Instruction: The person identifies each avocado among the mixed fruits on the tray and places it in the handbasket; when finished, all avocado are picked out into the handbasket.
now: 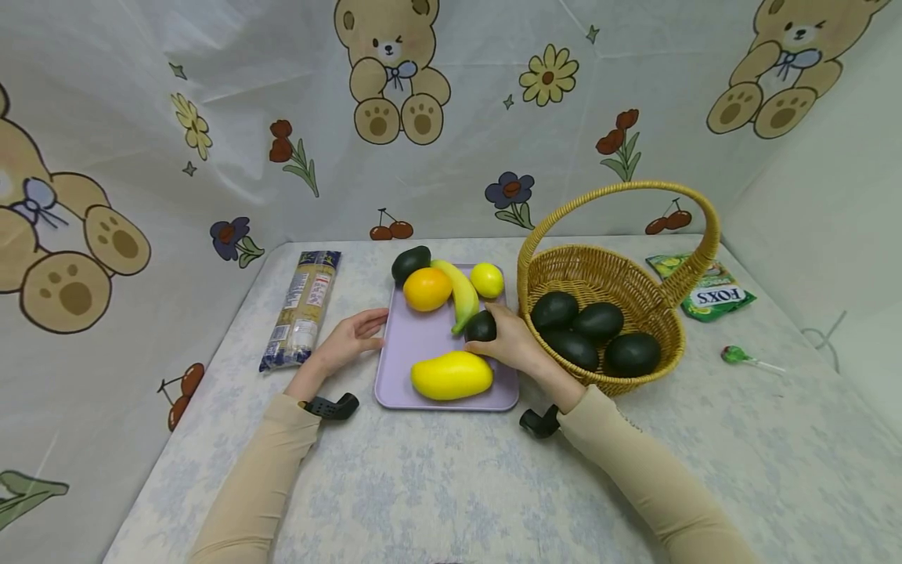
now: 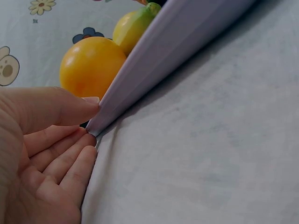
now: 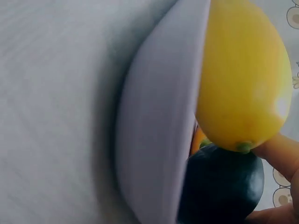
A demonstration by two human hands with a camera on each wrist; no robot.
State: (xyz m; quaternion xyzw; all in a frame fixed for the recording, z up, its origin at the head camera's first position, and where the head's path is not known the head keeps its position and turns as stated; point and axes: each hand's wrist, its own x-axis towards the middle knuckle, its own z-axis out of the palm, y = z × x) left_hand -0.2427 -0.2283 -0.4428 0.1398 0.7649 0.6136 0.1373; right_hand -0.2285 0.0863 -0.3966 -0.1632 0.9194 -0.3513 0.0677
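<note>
On the lilac tray, my right hand grips a dark green avocado by its sides, behind a yellow mango. In the right wrist view that avocado shows below the mango, with fingertips beside it. My left hand is at the tray's left edge, thumb tip and fingertips against the rim, fingers mostly straight. Farther back on the tray are an orange, a banana, a lemon and another avocado.
A wicker basket with a tall handle stands right of the tray, holding several avocados. Beyond it lie a green FOX'S bag and a lollipop. A clear packet lies left of the tray.
</note>
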